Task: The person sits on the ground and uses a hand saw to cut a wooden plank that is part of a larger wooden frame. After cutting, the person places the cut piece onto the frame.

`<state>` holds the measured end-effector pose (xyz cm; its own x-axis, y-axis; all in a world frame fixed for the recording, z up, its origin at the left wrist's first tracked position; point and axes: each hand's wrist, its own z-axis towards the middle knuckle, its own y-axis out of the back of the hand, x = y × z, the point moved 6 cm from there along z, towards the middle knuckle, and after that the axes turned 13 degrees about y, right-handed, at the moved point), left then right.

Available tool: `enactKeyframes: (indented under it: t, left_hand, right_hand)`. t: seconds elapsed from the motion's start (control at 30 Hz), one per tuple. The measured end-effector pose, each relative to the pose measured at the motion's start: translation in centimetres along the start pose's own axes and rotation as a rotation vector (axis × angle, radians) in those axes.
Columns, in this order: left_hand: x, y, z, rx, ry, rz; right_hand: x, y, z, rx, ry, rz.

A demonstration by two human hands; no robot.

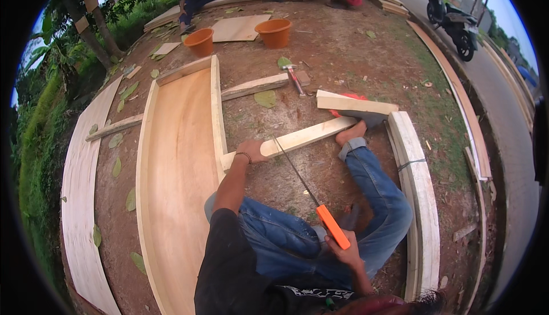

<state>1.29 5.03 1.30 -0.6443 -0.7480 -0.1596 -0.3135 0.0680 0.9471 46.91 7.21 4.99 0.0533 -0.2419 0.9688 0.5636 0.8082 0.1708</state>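
Evidently sawing is underway: left hand (252, 150) clamps the plank (303, 138) down, right hand (342, 252) closed round the orange-handled saw (309, 192). Next stroke needs the blade kept straight in its cut

Soft, even daylight fills the scene; shadows are faint and short, no hard sun patches on the dirt ground (320, 46); the sky (514, 12) at 2 o'clock is pale and a little washed out; the pale boards look bright without glare; the centre is sharp, while straight edges bow toward the rim; a black circular border cuts off every corner; slight softness near 9 o'clock.
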Motion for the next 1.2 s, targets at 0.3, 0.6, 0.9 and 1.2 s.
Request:
enactKeyframes:
  t: [0.3, 0.6, 0.9, 1.2]
  left_hand:
    - [3.3, 0.2, 0.6, 0.057, -0.008, 0.004]
    - [4.0, -0.5, 0.1, 0.065, 0.07, 0.023]
    - [3.9, -0.5, 0.1, 0.162, 0.174, 0.131]
    - [-2.7, 18.5, -6.7, -0.206, -0.339, -0.7]
  right_hand:
    - [0.8, -0.7, 1.0, -0.082, -0.154, 0.125]
    - [1.0, -2.0, 2.0, -0.012, -0.118, 0.1]
    - [1.0, -2.9, 1.7, 0.051, -0.142, -0.01]
    - [3.9, 0.2, 1.5, -0.242, -0.121, 0.335]
